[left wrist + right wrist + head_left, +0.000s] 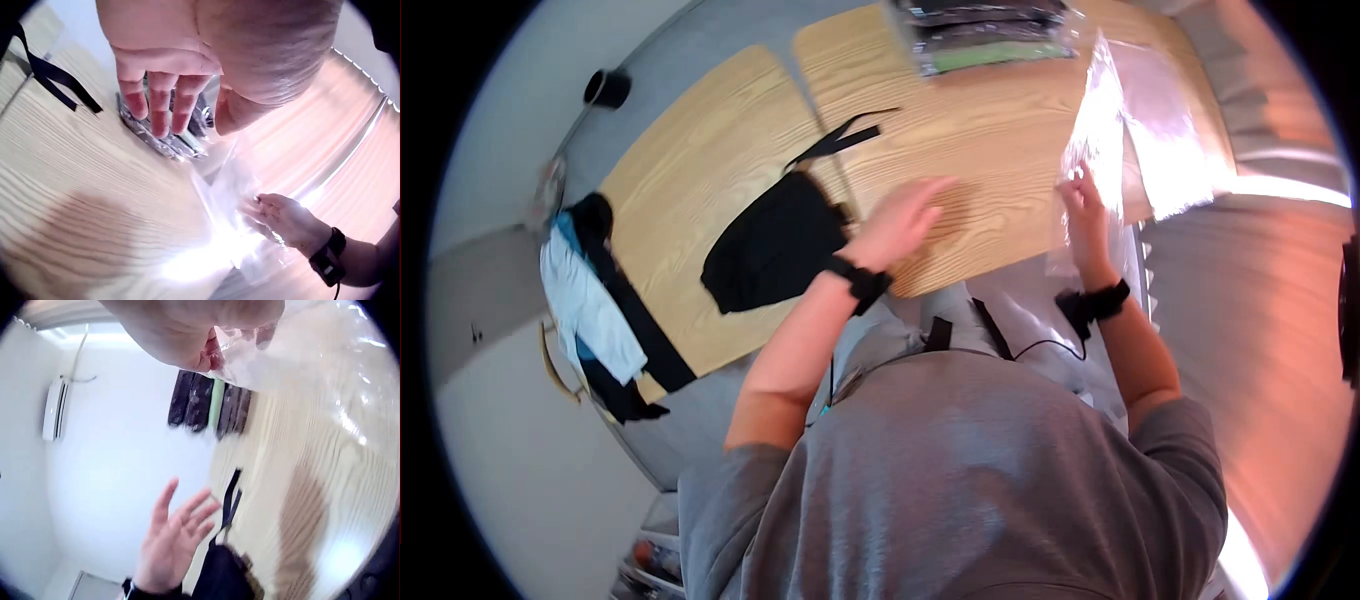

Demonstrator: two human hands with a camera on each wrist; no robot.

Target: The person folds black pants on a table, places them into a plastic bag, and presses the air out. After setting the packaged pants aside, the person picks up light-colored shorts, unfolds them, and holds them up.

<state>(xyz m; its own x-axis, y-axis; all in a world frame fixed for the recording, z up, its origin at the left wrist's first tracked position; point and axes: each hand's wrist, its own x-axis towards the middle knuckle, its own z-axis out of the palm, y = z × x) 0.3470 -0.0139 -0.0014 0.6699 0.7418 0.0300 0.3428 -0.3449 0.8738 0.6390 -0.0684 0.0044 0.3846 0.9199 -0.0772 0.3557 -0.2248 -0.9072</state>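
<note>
A clear plastic bag [1100, 120] hangs from the right hand [1086, 215], whose fingers pinch it at the table's right side; the right wrist view shows the film [300, 356] spreading from that hand [206, 331]. The left hand [897, 222] is held over the table beside a folded black cloth item [775, 245] with black straps [840, 143]. Its fingers are extended and hold nothing, as the left wrist view of the hand [181, 69] also shows.
Packed garments in plastic [995, 35] are stacked at the table's far edge. Another clear bag [1165, 130] lies at the right end. White and dark clothes [590, 300] hang over the left end; a black bin [607, 89] stands beyond.
</note>
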